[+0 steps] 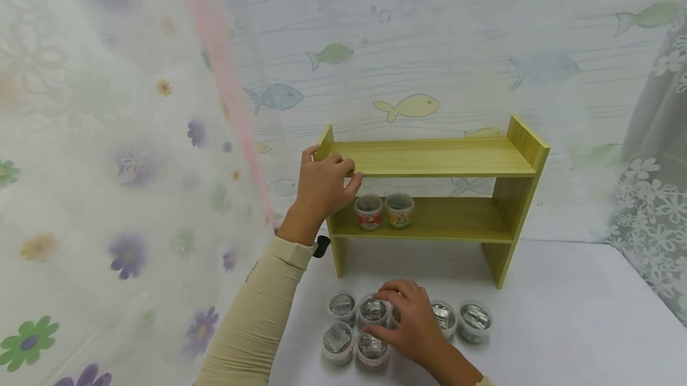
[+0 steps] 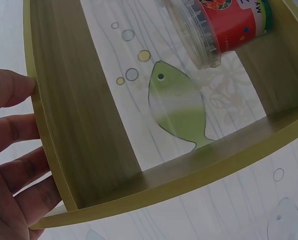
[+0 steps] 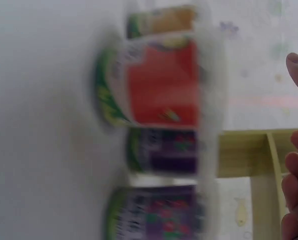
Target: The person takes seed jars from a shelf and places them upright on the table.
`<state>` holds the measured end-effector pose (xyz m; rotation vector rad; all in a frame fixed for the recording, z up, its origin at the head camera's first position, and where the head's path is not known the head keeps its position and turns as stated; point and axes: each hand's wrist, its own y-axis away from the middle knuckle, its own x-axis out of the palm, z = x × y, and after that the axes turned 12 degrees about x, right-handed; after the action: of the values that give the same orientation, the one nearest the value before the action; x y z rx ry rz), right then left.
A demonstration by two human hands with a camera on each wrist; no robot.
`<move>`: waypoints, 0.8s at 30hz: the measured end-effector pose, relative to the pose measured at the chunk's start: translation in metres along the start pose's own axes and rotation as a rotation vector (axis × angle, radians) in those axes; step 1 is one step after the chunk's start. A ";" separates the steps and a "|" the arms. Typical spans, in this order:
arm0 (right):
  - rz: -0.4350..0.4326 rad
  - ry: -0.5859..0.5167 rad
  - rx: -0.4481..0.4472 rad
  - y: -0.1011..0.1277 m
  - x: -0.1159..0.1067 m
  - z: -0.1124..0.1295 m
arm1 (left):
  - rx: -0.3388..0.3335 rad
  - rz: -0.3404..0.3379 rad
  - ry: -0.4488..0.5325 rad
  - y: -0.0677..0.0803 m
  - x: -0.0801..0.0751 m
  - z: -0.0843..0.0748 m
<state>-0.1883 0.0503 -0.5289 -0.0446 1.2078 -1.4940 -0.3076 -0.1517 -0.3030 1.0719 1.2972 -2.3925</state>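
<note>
My left hand (image 1: 324,186) holds the upper left end of a two-tier wooden shelf (image 1: 435,158), fingers over the top board and thumb at its front edge. In the left wrist view, the left hand (image 2: 19,155) lies along the board's edge. My right hand (image 1: 410,323) hovers over lidded plastic cups, thumb and fingers spread apart with nothing between them. Beneath it, silver packets show through the tops of one cup (image 1: 372,347) and another cup (image 1: 373,309). In the right wrist view, the right hand's fingers (image 3: 296,200) stand beyond a blurred red-labelled cup (image 3: 164,82).
On the shelf's lower board stand a red-labelled cup (image 1: 368,213) and a yellow-labelled cup (image 1: 399,210), side by side at the left. More cups, such as the right-end cup (image 1: 474,321), stand on the white table (image 1: 569,314). A patterned curtain (image 1: 429,46) hangs behind.
</note>
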 end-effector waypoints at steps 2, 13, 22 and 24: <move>-0.015 -0.006 -0.003 -0.009 -0.003 -0.003 | 0.002 0.000 0.001 0.000 0.000 0.000; -0.032 -0.094 0.099 -0.058 -0.024 -0.022 | -0.001 0.007 -0.002 0.000 0.001 0.001; -0.120 -0.145 0.142 -0.090 -0.032 -0.038 | 0.000 -0.005 0.005 0.000 0.001 0.001; -0.138 -0.150 0.179 -0.096 -0.034 -0.039 | -0.001 -0.007 0.010 0.000 0.001 0.001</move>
<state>-0.2691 0.0828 -0.4628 -0.1196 0.9638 -1.6837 -0.3085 -0.1523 -0.3030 1.0821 1.3075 -2.3949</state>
